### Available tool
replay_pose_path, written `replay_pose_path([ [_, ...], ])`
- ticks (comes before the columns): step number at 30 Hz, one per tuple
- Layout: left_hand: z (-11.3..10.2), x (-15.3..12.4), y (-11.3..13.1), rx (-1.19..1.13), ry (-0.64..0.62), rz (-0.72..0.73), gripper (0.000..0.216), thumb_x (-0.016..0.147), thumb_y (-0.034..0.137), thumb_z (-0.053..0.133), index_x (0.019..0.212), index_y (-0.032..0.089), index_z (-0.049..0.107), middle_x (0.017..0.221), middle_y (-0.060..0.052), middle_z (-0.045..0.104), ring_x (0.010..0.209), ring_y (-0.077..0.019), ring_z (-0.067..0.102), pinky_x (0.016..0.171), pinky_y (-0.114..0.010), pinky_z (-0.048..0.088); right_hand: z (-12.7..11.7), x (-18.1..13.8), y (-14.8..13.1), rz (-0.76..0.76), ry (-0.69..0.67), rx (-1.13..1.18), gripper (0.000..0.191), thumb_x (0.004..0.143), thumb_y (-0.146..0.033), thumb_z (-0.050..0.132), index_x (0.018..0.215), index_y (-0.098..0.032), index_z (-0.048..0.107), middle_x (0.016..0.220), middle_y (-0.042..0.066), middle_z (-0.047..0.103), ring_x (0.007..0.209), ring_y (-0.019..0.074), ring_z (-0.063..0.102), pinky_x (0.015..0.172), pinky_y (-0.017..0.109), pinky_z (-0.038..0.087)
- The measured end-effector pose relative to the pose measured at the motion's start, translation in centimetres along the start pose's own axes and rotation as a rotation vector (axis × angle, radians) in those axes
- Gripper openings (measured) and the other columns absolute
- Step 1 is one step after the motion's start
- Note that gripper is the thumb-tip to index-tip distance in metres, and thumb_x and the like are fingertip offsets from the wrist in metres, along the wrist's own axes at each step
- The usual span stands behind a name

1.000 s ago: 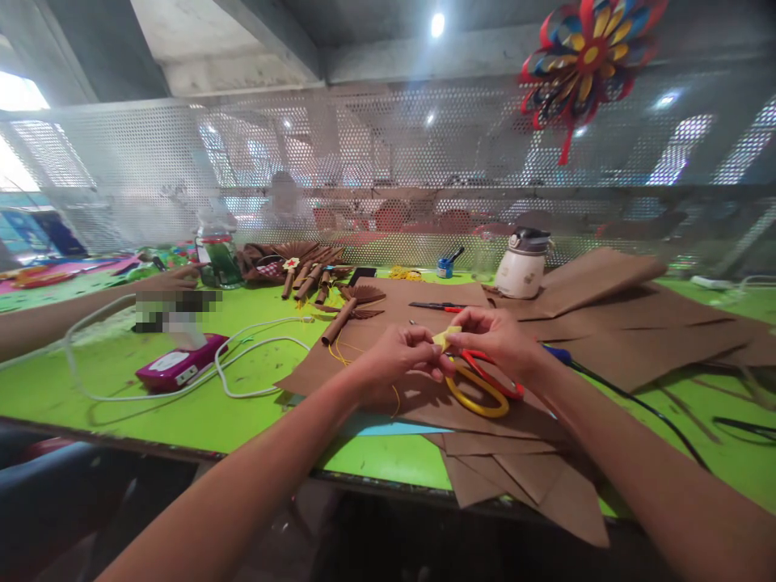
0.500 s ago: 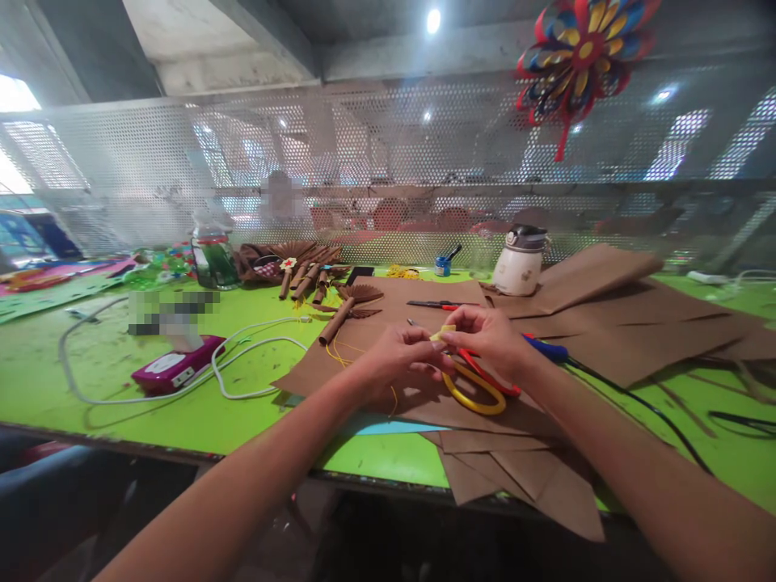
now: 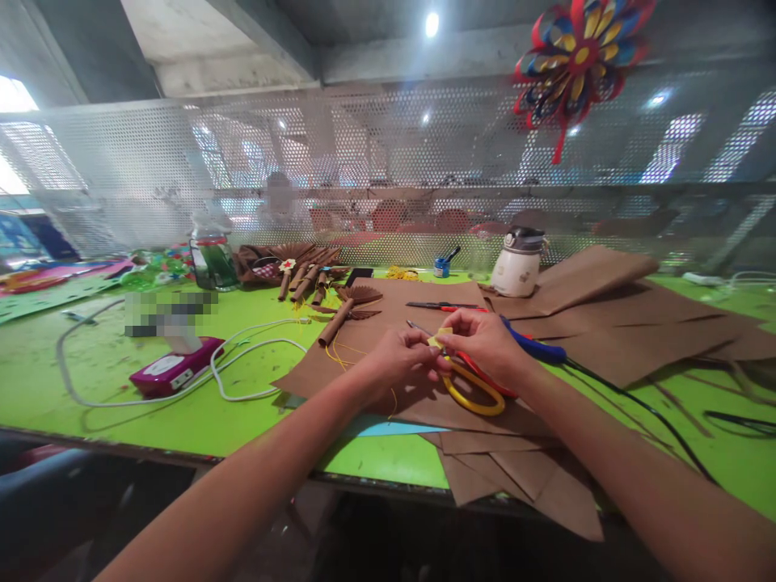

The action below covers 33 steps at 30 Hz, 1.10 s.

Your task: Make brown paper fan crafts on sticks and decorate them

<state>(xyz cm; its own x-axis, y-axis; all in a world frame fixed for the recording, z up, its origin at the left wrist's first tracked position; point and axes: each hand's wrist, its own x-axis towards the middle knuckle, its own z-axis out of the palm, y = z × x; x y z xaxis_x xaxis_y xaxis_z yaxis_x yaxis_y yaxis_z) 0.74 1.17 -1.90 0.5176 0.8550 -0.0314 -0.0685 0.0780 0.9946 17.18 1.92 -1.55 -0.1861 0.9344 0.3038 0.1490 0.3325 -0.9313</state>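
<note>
A small pale-yellow piece (image 3: 440,335), paper-like, is pinched between the fingertips of my left hand (image 3: 397,360) and my right hand (image 3: 485,343). Both hands are closed around its edges, above a brown paper sheet (image 3: 412,295). Scissors with a yellow and red handle (image 3: 476,396) lie just below my right hand, their blades partly hidden. Behind the hands rests a second pair of scissors (image 3: 433,305). A blue-handled corded tool (image 3: 537,343) sits right of my right hand. Left of my left hand is a rolled brown paper tube (image 3: 336,322) with pleated fans and yellow thread.
More brown tubes (image 3: 309,279) lie at the back near a green-liquid bottle (image 3: 212,257). A white flask (image 3: 517,263) stands behind my right hand. A purple power strip (image 3: 175,368) with a white cable is on the left; brown paper sheets (image 3: 648,323) spread right.
My fingers have shifted slightly on the yellow piece, and more of it shows now. The blue handle is less covered by my right hand. The view has moved a little.
</note>
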Motion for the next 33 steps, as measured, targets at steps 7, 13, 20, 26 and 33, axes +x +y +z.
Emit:
replay_pose_path([
  [7, -0.3, 0.2, -0.3, -0.052, 0.01, -0.055, 0.022, 0.072, 0.029, 0.067, 0.071, 0.011, 0.054, 0.072, -0.01, 0.067, 0.056, -0.0119, 0.061, 0.05, -0.02, 0.045, 0.0, 0.4, 1.0, -0.03, 0.026, 0.047, 0.023, 0.063, -0.03, 0.069, 0.077, -0.017, 0.057, 0.066, -0.001, 0.06, 0.056, 0.0107, 0.053, 0.054, 0.024, 0.044],
  [13, 0.4, 0.0, 0.0, 0.087, 0.057, 0.04, 0.025, 0.074, 0.033, 0.064, 0.07, 0.011, 0.053, 0.066, -0.008, 0.065, 0.051, -0.0119, 0.06, 0.048, -0.021, 0.041, -0.1, 0.5, 1.0, 0.006, 0.038, 0.084, 0.026, 0.063, -0.029, 0.07, 0.082, -0.017, 0.057, 0.064, -0.002, 0.06, 0.053, 0.0101, 0.053, 0.053, 0.024, 0.043],
  [20, 1.0, -0.1, 0.2, 0.176, 0.111, 0.088, 0.023, 0.079, 0.032, 0.057, 0.07, 0.012, 0.053, 0.063, -0.005, 0.062, 0.049, -0.0093, 0.056, 0.049, -0.021, 0.041, 0.0, 0.3, 0.5, 0.045, 0.063, 0.096, 0.027, 0.063, -0.029, 0.07, 0.082, -0.015, 0.058, 0.059, -0.004, 0.056, 0.049, 0.0084, 0.05, 0.049, 0.022, 0.039],
  [26, 1.0, -0.3, 0.7, 0.13, 0.088, 0.072, 0.018, 0.077, 0.03, 0.057, 0.073, 0.013, 0.052, 0.061, -0.004, 0.061, 0.051, -0.0101, 0.057, 0.046, -0.018, 0.038, 0.1, 0.4, 0.4, 0.016, 0.091, 0.112, 0.025, 0.063, -0.029, 0.07, 0.079, -0.014, 0.059, 0.061, -0.003, 0.057, 0.049, 0.0079, 0.049, 0.048, 0.022, 0.039],
  [33, 0.7, -0.5, 0.6, 0.1, 0.094, 0.12, 0.02, 0.075, 0.031, 0.061, 0.071, 0.013, 0.053, 0.063, -0.003, 0.061, 0.054, -0.0086, 0.054, 0.053, -0.021, 0.042, -0.2, 0.3, 0.1, 0.139, 0.04, 0.355, 0.031, 0.056, -0.028, 0.076, 0.079, -0.014, 0.06, 0.066, -0.001, 0.06, 0.053, 0.0081, 0.053, 0.053, 0.023, 0.042],
])
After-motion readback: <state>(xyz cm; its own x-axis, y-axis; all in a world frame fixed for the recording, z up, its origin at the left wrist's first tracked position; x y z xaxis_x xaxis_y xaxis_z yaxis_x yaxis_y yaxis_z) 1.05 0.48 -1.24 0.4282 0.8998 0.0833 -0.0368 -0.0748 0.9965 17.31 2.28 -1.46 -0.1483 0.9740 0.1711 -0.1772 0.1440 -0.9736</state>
